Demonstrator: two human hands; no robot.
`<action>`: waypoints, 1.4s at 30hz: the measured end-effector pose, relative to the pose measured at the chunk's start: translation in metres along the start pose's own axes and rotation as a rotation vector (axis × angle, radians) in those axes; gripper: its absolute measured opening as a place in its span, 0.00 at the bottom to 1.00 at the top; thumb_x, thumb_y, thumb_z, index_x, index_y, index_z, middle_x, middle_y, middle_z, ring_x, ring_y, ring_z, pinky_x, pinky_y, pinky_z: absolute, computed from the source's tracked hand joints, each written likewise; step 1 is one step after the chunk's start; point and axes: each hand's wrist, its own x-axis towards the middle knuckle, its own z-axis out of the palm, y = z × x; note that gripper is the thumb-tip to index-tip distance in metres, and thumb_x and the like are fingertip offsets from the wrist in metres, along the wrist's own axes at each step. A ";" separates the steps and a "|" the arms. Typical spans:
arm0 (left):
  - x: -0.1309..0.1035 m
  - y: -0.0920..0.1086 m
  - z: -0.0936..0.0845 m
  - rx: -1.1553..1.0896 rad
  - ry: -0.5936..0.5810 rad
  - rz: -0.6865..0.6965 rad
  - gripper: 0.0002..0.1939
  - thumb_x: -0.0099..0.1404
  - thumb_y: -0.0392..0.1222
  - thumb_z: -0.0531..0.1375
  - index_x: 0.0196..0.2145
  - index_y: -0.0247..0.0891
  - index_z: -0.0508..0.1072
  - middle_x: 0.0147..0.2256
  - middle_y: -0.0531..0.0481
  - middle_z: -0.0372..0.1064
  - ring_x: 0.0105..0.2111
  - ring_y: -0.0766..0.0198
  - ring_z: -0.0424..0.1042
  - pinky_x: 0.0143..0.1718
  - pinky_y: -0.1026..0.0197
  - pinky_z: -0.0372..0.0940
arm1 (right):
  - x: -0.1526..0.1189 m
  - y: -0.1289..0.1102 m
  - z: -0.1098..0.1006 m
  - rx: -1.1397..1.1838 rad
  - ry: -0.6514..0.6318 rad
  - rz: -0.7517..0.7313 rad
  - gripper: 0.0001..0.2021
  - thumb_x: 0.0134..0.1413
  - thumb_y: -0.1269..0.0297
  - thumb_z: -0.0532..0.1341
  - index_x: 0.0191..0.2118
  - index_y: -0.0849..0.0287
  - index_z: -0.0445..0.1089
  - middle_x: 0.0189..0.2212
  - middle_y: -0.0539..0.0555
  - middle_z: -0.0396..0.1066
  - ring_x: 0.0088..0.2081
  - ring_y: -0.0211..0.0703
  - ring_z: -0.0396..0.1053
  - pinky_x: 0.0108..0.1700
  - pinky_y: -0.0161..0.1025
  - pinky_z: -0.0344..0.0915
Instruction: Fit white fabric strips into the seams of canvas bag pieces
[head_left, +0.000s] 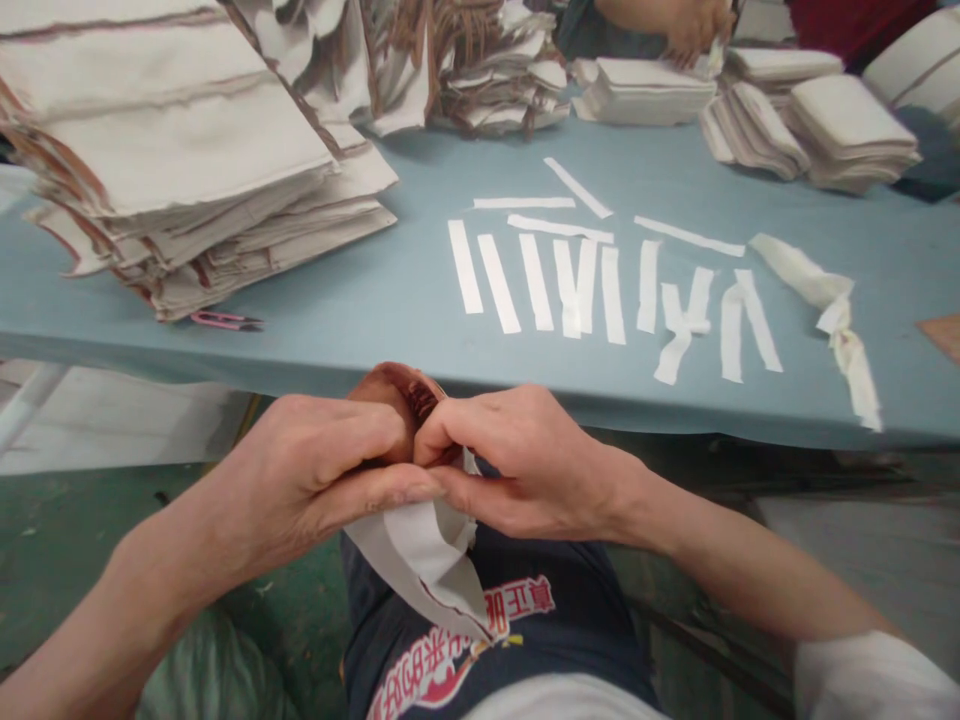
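Fabric piece was pinched by left hand and right hand, by near edge of blue table. Risk judged: layers could be skewed if either pinch was loosened.

A blue-covered table spans the scene. On its left sits a big, uneven stack of pale cloth pieces with brown edges, and pink-handled snips lie just beside its near corner. Across the middle, narrow white strips are spread out, 4 of them slanting or lying crosswise on the far side. To their right is a twisted cream strip. A loose brown-and-white heap and folded cloth stacks line the far side.
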 end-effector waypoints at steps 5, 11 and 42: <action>-0.002 0.003 0.008 0.099 0.049 0.012 0.26 0.85 0.56 0.58 0.29 0.41 0.67 0.23 0.60 0.62 0.20 0.70 0.60 0.23 0.60 0.50 | -0.008 -0.007 -0.001 -0.167 0.008 0.035 0.06 0.75 0.66 0.60 0.41 0.57 0.70 0.32 0.50 0.78 0.33 0.38 0.73 0.35 0.36 0.60; 0.009 0.015 0.008 -0.115 0.014 -0.079 0.28 0.83 0.49 0.61 0.23 0.40 0.64 0.20 0.61 0.52 0.18 0.71 0.53 0.20 0.62 0.46 | -0.008 -0.001 -0.001 0.045 -0.001 0.078 0.06 0.71 0.67 0.62 0.38 0.56 0.68 0.31 0.47 0.74 0.31 0.36 0.69 0.34 0.35 0.59; -0.019 0.024 0.044 -0.551 0.163 -0.100 0.26 0.84 0.47 0.58 0.27 0.41 0.57 0.20 0.62 0.51 0.18 0.70 0.50 0.18 0.62 0.46 | 0.013 0.033 0.050 0.005 0.023 -0.005 0.26 0.84 0.53 0.47 0.30 0.54 0.63 0.23 0.46 0.60 0.27 0.38 0.57 0.33 0.39 0.55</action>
